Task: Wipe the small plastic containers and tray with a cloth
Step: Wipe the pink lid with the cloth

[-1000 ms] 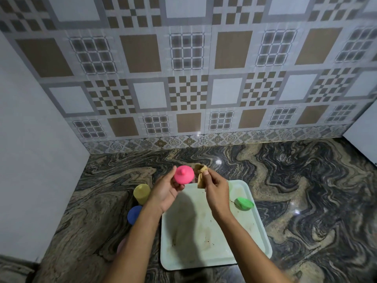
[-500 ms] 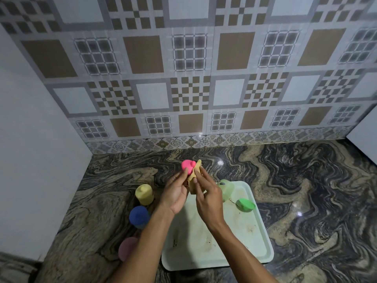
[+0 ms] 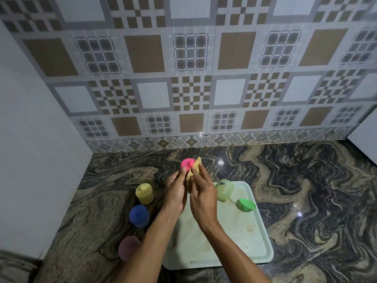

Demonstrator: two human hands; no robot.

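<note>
My left hand (image 3: 175,192) holds a pink lid (image 3: 187,164) up above the back edge of the pale green tray (image 3: 247,237). My right hand (image 3: 203,194) grips a yellowish cloth (image 3: 194,170) and presses it against the lid. On the tray a clear green container (image 3: 224,189) lies on its side, and a green lid (image 3: 246,204) rests next to it. Left of the tray stand a yellow container (image 3: 144,193), a blue container (image 3: 139,215) and a pink-purple container (image 3: 129,247). The tray surface shows brown stains.
Everything sits on a dark marbled countertop (image 3: 306,190). A patterned tiled wall (image 3: 189,78) runs along the back. A plain white panel (image 3: 30,150) closes the left side, and another white surface (image 3: 365,127) stands at the far right.
One second ago the hands held the lid and cloth slightly apart. They have since come together, with the cloth against the pink lid. The camera view has shifted, bringing the three left containers into sight.
</note>
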